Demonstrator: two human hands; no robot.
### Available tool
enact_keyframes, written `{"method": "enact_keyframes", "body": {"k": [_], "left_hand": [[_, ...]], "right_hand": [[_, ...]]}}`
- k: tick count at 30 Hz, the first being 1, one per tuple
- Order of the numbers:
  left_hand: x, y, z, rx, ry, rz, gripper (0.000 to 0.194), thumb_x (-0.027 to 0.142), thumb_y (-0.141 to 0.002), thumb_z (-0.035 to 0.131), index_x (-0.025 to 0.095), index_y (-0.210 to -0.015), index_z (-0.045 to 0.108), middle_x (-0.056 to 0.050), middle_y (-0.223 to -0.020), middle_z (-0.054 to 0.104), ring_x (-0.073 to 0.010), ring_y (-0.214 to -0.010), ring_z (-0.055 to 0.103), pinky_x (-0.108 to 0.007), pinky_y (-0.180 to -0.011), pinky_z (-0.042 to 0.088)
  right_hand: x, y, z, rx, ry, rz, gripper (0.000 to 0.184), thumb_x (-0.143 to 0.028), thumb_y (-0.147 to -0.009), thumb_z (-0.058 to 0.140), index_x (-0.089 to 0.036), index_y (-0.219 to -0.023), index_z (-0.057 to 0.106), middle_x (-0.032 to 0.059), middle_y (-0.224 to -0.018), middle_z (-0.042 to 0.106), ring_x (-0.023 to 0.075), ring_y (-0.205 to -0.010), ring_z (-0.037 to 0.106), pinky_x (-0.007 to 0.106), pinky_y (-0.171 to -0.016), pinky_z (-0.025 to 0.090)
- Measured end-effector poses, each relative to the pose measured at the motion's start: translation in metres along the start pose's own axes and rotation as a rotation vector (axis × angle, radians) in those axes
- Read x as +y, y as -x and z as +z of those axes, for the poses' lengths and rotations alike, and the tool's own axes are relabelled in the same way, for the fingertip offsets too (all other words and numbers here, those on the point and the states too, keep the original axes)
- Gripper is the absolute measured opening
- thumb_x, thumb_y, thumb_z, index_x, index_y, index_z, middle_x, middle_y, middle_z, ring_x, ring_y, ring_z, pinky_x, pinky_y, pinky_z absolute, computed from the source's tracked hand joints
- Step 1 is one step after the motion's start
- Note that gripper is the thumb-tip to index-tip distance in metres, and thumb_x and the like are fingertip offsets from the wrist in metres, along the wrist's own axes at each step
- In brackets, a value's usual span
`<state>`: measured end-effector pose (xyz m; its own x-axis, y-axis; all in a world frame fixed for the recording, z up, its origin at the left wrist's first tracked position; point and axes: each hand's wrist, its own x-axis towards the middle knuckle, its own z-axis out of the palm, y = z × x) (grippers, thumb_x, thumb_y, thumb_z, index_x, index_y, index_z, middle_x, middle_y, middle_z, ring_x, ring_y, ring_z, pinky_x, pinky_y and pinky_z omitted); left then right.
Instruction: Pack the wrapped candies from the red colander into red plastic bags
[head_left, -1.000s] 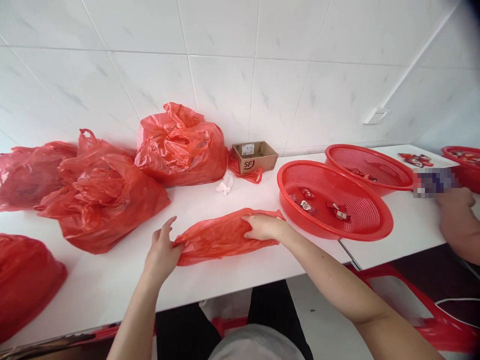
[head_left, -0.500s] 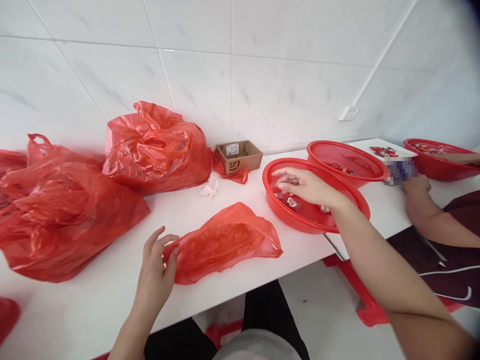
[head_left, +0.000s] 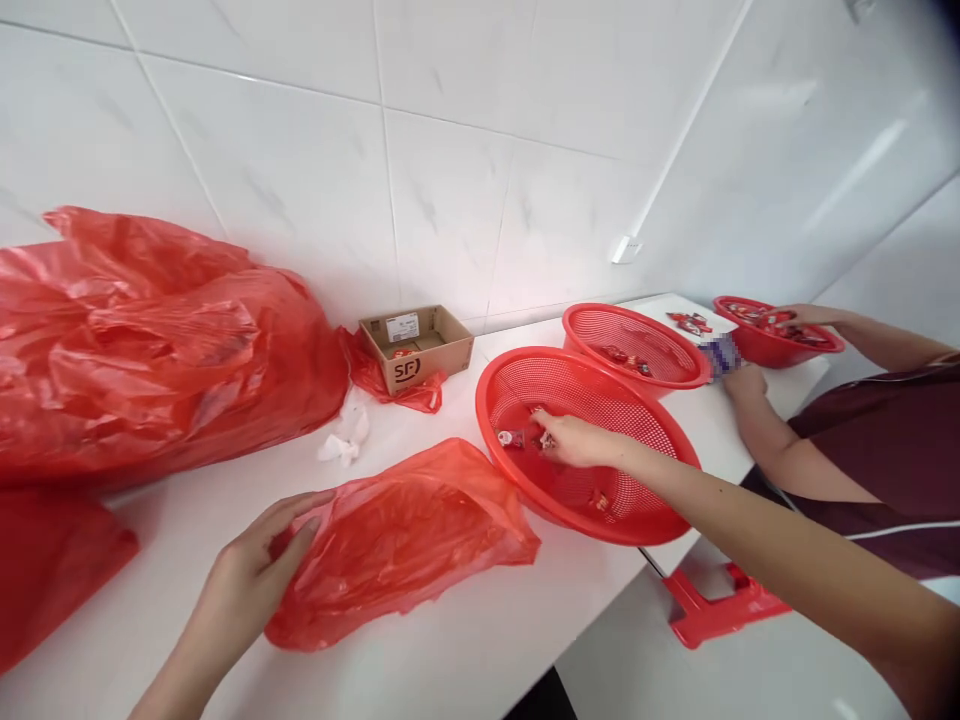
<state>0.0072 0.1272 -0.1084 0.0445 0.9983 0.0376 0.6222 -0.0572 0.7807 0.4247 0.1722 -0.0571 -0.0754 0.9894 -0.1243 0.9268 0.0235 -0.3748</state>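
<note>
On the white table lies a red plastic bag (head_left: 405, 540), its mouth spread open. My left hand (head_left: 251, 565) rests at the bag's left edge, thumb and fingers apart around the rim. My right hand (head_left: 576, 440) reaches down into the nearest red mesh basket (head_left: 637, 410), fingers bent and pinched at a small wrapped sweet (head_left: 547, 440); the fingertips are partly hidden. Near that hand, at the basket's left side, lies another wrapped sweet (head_left: 511, 438). A further small wrapped piece (head_left: 598, 500) lies on the basket's floor, below my wrist.
Large full red bags (head_left: 165, 370) fill the left. A small cardboard box (head_left: 427, 350) stands by the wall, with crumpled tissue (head_left: 346, 430) in front. A second basket (head_left: 637, 340) and a third (head_left: 780, 335) stand farther right, where a co-worker's arms (head_left: 795, 445) reach in. A red stool (head_left: 720, 605) stands below.
My right hand has gone from above the basket down among the sweets. My left hand stays by the bag's edge. The view has shifted right, and a co-worker's hand now shows in the far basket.
</note>
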Motion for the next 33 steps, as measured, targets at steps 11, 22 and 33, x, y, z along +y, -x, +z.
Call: {"method": "enact_keyframes", "body": {"k": [11, 22, 33], "left_hand": [[-0.004, 0.013, -0.007, 0.051, 0.225, -0.164, 0.053, 0.065, -0.075, 0.062, 0.027, -0.111, 0.07, -0.003, -0.12, 0.071, -0.0292, -0.111, 0.065, -0.034, -0.091, 0.054], [-0.013, 0.013, -0.006, 0.003, 0.421, -0.081, 0.063, 0.055, -0.078, 0.068, 0.023, -0.132, 0.061, -0.009, -0.128, 0.067, -0.0309, -0.115, 0.064, -0.044, -0.1, 0.05], [-0.009, 0.014, 0.003, 0.12, 0.195, 0.104, 0.054, 0.042, -0.084, 0.059, 0.021, -0.134, 0.057, -0.007, -0.144, 0.054, -0.0257, -0.135, 0.048, -0.04, -0.117, 0.031]], "right_hand": [[-0.106, 0.057, 0.0, -0.031, -1.101, -0.207, 0.024, -0.035, -0.087, 0.066, -0.019, -0.104, 0.062, 0.0041, -0.085, 0.072, 0.0163, -0.07, 0.07, 0.031, -0.065, 0.059], [-0.14, 0.024, 0.143, 0.152, -0.47, -0.191, 0.035, -0.015, -0.094, 0.04, -0.024, -0.124, 0.056, 0.0081, -0.12, 0.066, 0.0199, -0.106, 0.066, 0.04, -0.095, 0.051], [-0.114, 0.005, 0.184, 0.176, -0.477, -0.156, 0.015, -0.034, -0.087, 0.056, -0.023, -0.097, 0.06, -0.0007, -0.083, 0.064, 0.017, -0.078, 0.063, 0.032, -0.079, 0.051]]}}
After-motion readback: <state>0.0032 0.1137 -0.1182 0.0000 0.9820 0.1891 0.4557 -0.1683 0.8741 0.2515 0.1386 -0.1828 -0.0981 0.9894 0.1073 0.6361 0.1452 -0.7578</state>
